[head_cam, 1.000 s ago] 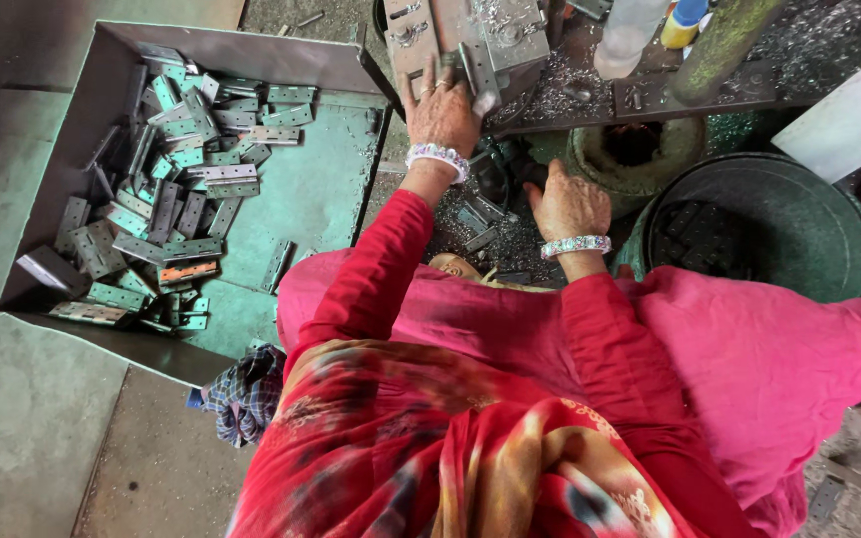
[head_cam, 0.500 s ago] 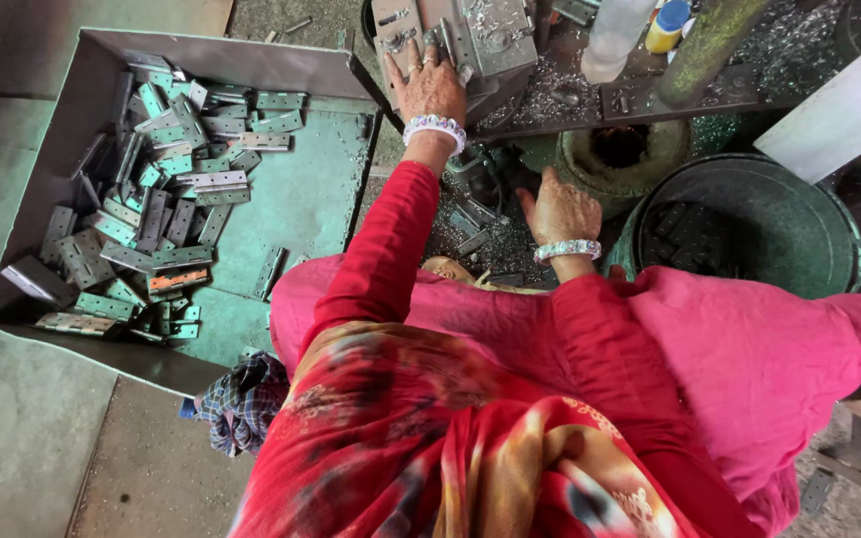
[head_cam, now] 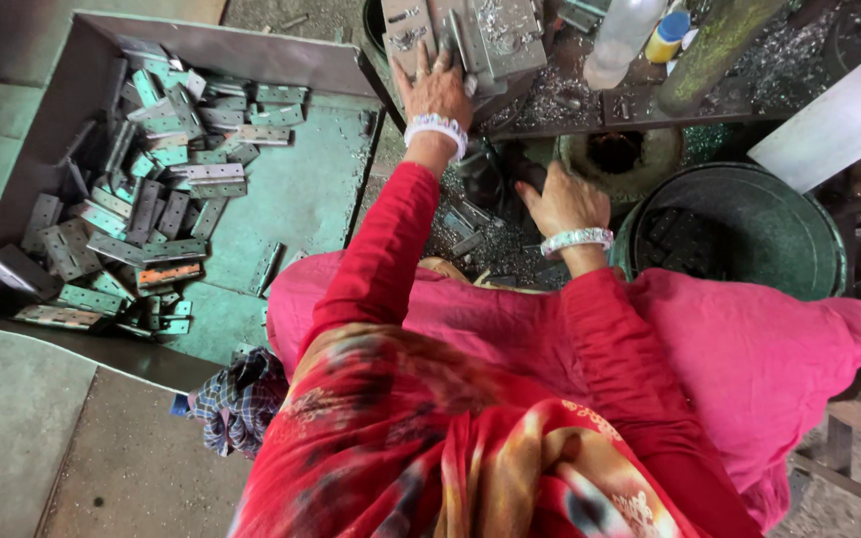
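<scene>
- Since the earlier frame my left hand (head_cam: pixel 437 88) has travelled forward, up off the loose pile in front of my knees and onto the grey metal plates (head_cam: pixel 470 35) lying on the machine bed (head_cam: pixel 590 100); my right hand (head_cam: pixel 562 199) has barely shifted.
- My left hand lies flat on those plates, fingers spread apart and pressing down, not closed around anything; a beaded bangle (head_cam: pixel 435 130) sits on its wrist.
- My right hand rests low, just behind and to the right of the left, among the scattered hinge pieces (head_cam: pixel 470 234) and swarf on the floor. Its fingers curl downward, and I cannot tell whether they grip a piece or only touch the heap.
- I judge the step in hand to be seating or steadying a plate on the machine while the right hand feels for the next piece.
- Next move, as I read it, calls for squaring the plate under the left palm and keeping the fingers away from the tooling ahead of them.
- Well to the left of the left hand, the big metal tray (head_cam: pixel 301 189) holds a heap of flat hinges (head_cam: pixel 142 219).
- Just to the right of the right hand stands a dark green bucket (head_cam: pixel 749 229); a plastic bottle (head_cam: pixel 622 40) stands ahead of it.
</scene>
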